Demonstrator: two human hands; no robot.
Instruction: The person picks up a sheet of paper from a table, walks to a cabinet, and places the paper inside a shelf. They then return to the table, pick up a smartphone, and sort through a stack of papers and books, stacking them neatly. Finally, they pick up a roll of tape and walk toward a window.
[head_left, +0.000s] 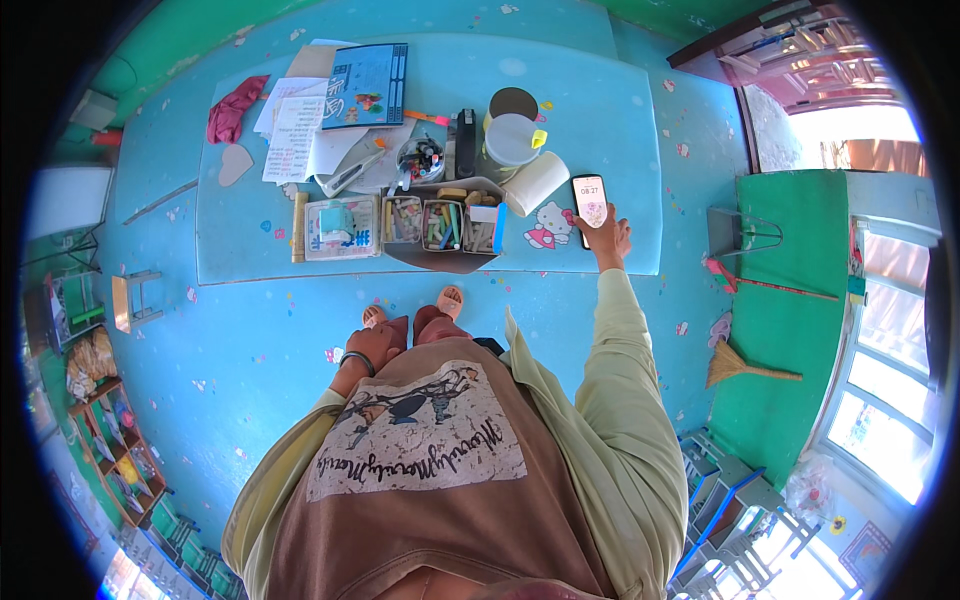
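My right hand (609, 236) is at the right part of the blue-covered table (427, 71), its thumb and fingers about the lower edges of a smartphone (589, 196). The phone's screen is lit and faces up. My left hand (373, 346), with a dark band at the wrist, hangs at my thigh by the reddish trousers; its fingers are partly hidden. Left of the phone lies a white roll (538, 184). An open cardboard box (442, 259) near the front edge holds smaller boxes of coloured chalk (442, 225).
Behind the chalk stand a pen holder (420, 160), a black stapler-like object (465, 142) and a lidded canister (512, 139). Papers (292, 142), a blue book (367, 85) and a maroon cloth (236, 111) lie left. A stool (135, 300) and straw broom (739, 364) flank the table.
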